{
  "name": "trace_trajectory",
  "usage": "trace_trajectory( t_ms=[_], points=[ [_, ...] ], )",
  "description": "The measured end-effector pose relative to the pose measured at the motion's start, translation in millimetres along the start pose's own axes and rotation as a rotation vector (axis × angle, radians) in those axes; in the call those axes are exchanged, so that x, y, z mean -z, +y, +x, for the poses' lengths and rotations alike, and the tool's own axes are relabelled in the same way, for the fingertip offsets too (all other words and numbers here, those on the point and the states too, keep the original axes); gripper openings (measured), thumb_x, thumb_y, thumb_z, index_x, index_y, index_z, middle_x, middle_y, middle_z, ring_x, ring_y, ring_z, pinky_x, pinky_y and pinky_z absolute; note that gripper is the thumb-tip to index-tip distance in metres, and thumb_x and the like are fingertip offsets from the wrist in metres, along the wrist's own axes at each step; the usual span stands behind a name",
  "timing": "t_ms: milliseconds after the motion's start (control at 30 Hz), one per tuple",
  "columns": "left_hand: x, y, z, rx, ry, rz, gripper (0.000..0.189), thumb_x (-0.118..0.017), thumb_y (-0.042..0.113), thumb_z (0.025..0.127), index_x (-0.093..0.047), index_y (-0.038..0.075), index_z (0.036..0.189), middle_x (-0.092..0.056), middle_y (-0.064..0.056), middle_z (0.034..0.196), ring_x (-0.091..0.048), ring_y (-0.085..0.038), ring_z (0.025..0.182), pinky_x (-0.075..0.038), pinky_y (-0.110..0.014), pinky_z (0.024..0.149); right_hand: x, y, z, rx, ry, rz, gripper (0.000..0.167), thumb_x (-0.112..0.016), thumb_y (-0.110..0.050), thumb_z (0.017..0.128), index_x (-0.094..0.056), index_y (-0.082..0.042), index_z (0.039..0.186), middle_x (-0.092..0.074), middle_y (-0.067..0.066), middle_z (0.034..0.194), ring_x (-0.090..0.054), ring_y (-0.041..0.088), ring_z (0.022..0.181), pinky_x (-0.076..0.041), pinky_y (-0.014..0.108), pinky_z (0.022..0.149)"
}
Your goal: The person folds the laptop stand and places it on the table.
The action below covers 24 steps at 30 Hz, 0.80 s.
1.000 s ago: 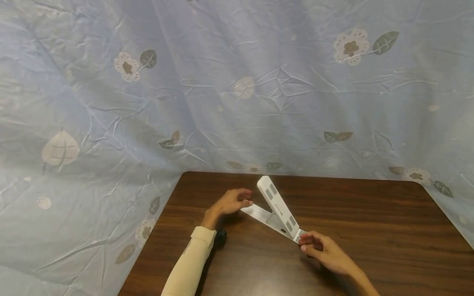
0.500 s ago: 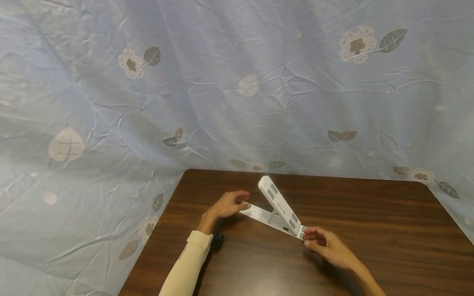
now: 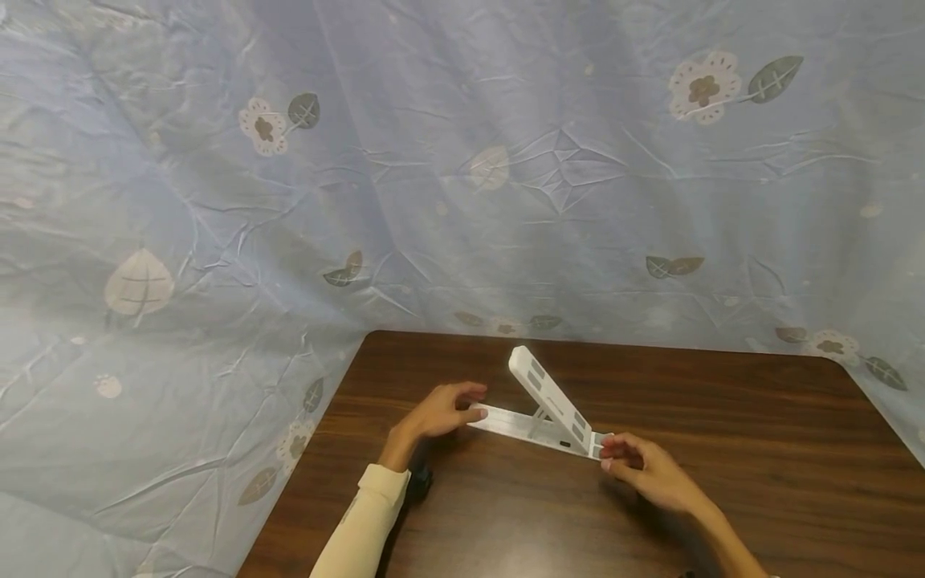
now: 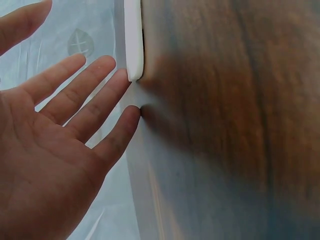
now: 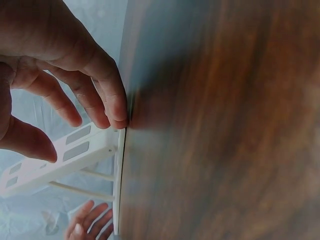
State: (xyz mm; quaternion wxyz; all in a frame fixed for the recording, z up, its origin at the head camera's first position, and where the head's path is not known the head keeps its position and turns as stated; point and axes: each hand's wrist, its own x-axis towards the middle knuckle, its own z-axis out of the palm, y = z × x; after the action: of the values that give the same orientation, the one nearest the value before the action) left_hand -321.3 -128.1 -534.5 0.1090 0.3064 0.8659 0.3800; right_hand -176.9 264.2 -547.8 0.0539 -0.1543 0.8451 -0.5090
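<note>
A white folding stand [image 3: 552,401] with grey pads stands on the table, its upper panel tilted up to the left and propped by thin struts on a flat base. My left hand [image 3: 441,409] is at the base's left end; in the left wrist view its fingers are spread and nearly straight, with fingertips right at the stand's edge [image 4: 134,45]. At the hinge end, my right hand [image 3: 654,474] touches the base with loosely bent fingertips. Its thumb [image 5: 32,142] is apart from the other fingers in the right wrist view.
The dark brown wooden table [image 3: 723,409] has rounded far corners. Behind it and along its left side hangs a pale blue sheet [image 3: 433,160] printed with flowers and leaves. A small black device [image 3: 419,484] shows under the left wrist.
The stand has turned so its base lies more crosswise, its hinge end shifting right and away from me. My right hand moved with that end; my left came slightly nearer.
</note>
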Motion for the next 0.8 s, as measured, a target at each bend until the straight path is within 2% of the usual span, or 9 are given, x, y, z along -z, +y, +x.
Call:
trace_trajectory(
  t_ms=[133,433,800],
  points=[
    [1.1,1.5,-7.3,-0.016,-0.006,0.003,0.056,-0.071,0.036,0.103,-0.06,0.004,0.149,-0.069,-0.02,0.145,-0.066,-0.038,0.135,-0.053,-0.057,0.115,1.9,2.7,4.6,0.03,0.014,-0.022,0.04,-0.072,-0.018,0.104,-0.063,0.01,0.131,-0.073,0.025,0.125,-0.072,0.009,0.108,-0.061,0.021,0.088],
    [-1.2,0.0,-20.2,-0.014,-0.027,0.005,0.055,-0.07,0.036,0.104,-0.06,0.006,0.149,-0.068,-0.017,0.146,-0.065,-0.036,0.137,-0.052,-0.055,0.117,8.9,5.4,11.7,-0.031,0.002,-0.054,0.045,-0.072,-0.024,0.104,-0.062,0.006,0.136,-0.07,0.023,0.133,-0.072,0.031,0.117,-0.059,0.022,0.093],
    [-5.5,4.5,-38.0,-0.028,-0.038,-0.022,0.059,-0.069,0.036,0.104,-0.058,0.0,0.15,-0.066,-0.019,0.148,-0.063,-0.036,0.139,-0.05,-0.057,0.118,17.3,8.8,27.0,-0.013,0.032,-0.081,0.044,-0.074,-0.019,0.102,-0.062,0.007,0.135,-0.072,0.023,0.128,-0.073,0.027,0.11,-0.06,0.022,0.087]
  ],
)
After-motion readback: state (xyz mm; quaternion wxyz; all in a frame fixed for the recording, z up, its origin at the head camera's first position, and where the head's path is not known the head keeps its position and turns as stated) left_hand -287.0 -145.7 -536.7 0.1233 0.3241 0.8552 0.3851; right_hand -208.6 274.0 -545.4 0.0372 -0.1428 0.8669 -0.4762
